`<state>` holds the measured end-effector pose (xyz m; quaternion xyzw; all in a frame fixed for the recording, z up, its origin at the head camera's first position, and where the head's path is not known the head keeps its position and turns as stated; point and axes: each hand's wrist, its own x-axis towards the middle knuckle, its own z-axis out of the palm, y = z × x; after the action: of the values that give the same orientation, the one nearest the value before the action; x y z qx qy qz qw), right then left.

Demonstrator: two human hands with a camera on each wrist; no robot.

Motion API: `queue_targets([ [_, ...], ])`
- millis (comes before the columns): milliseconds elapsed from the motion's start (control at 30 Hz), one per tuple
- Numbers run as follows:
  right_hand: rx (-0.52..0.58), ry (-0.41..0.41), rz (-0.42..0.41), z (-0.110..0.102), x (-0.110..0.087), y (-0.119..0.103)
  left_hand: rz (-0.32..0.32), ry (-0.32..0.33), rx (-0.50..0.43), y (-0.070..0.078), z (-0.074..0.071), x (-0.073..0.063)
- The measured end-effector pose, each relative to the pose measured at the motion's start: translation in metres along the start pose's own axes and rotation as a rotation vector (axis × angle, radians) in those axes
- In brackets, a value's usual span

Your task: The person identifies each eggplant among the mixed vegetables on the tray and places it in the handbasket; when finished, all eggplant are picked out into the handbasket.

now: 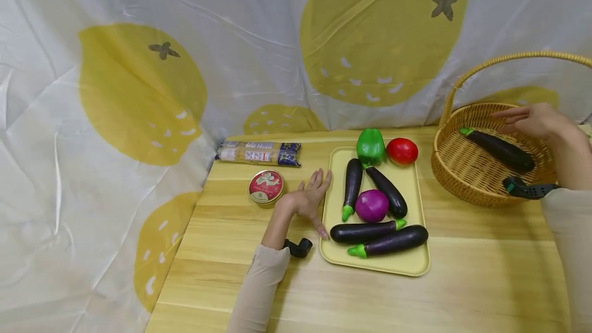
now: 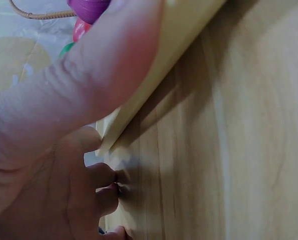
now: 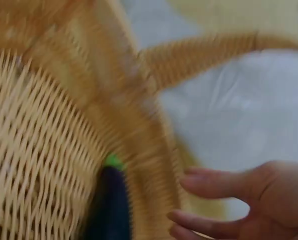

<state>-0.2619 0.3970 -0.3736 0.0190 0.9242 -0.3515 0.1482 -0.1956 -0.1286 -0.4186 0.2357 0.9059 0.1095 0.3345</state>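
Observation:
My left hand [image 1: 305,203] is at the left edge of a yellow tray [image 1: 376,265], fingers spread, the thumb at its rim. In the left wrist view, the thumb [image 2: 98,65] lies along the tray's side. On the tray are several eggplants [image 1: 393,240], a purple onion [image 1: 372,206], a green bell pepper [image 1: 370,146] and a red tomato [image 1: 402,151] at the far corner. Above the wicker basket [image 1: 467,191], my right hand [image 1: 536,119] holds nothing, its fingers extended. One eggplant [image 1: 501,151] lies inside that basket, below the hand.
A round red tin [image 1: 266,187] stands left of the tray. Behind it lies a long clear packet [image 1: 259,153] with blue ends. The basket's tall arched handle [image 1: 518,56] rises at the back right, against a lemon-print cloth [image 1: 259,30].

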Motion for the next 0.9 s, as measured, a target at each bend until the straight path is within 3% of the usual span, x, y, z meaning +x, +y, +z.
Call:
queue_targets([
  [200, -0.07, 0.012, -0.11, 0.033, -0.046, -0.049, -0.01, 0.004, 0.0, 0.001, 0.0, -0.001],
  [433, 0.078, 0.062, -0.312, 0.085, -0.082, -0.079, 0.002, -0.002, -0.024, 0.001, 0.001, 0.0],
  [633, 0.116, -0.003, -0.413, 0.12, -0.083, -0.098, -0.005, -0.007, -0.015, 0.0, 0.0, 0.0],
  [900, 0.134, -0.158, -0.4, 0.158, -0.075, -0.108, -0.009, -0.005, -0.001, -0.001, 0.001, 0.002],
])
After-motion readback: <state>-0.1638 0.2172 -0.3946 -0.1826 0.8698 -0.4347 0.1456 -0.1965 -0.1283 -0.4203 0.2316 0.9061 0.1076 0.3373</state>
